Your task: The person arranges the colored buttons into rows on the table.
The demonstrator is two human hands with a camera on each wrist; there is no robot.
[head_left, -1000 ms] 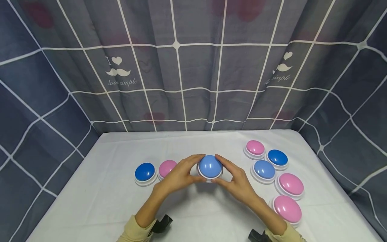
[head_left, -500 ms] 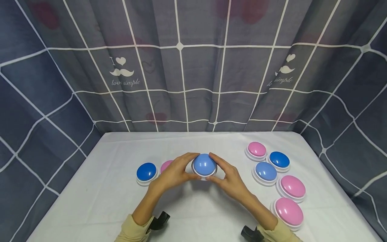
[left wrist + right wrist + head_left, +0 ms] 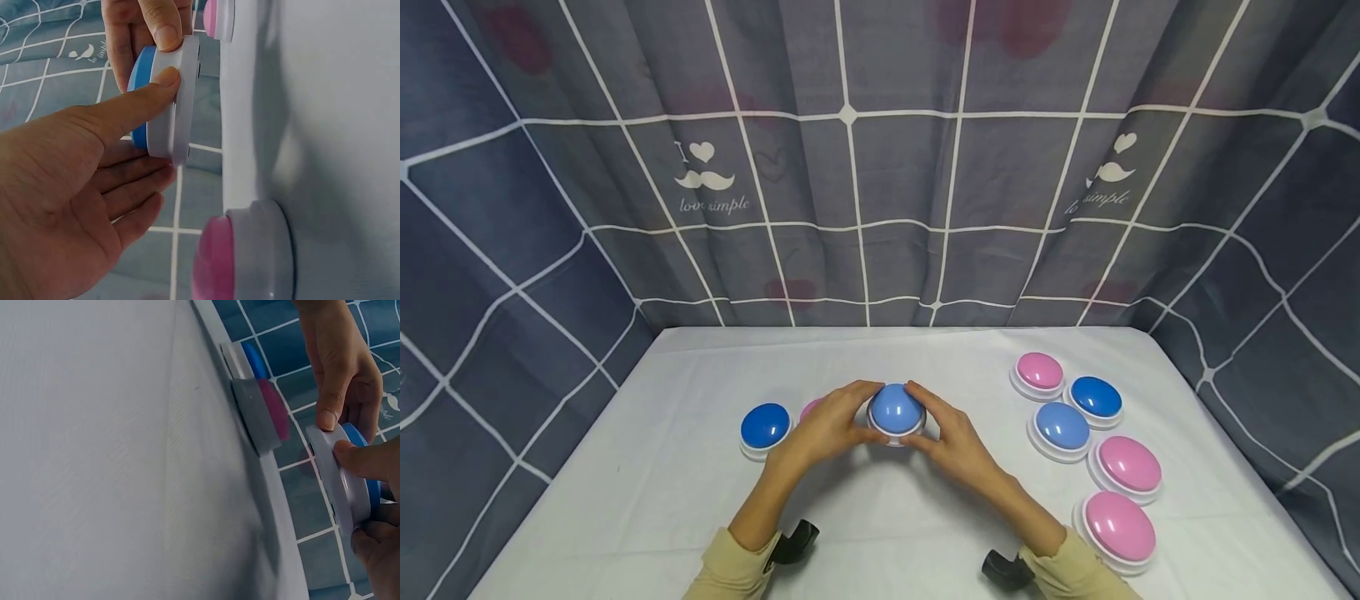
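Likely step: two-handed mid-air hold. Left hand (image 3: pixel 829 427) and right hand (image 3: pixel 957 442) pinch light-blue button (image 3: pixel 896 408) between them, off table (image 3: pixel 662 500). Pink button (image 3: pixel 808 407) part-hidden behind left hand. Next move probably needs grips level.

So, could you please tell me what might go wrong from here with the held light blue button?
The left hand and right hand hold the light blue button above the table by its edges, so it could slip and drop. When lowered, the left hand might bump the nearby pink button, mostly hidden behind it in the head view.
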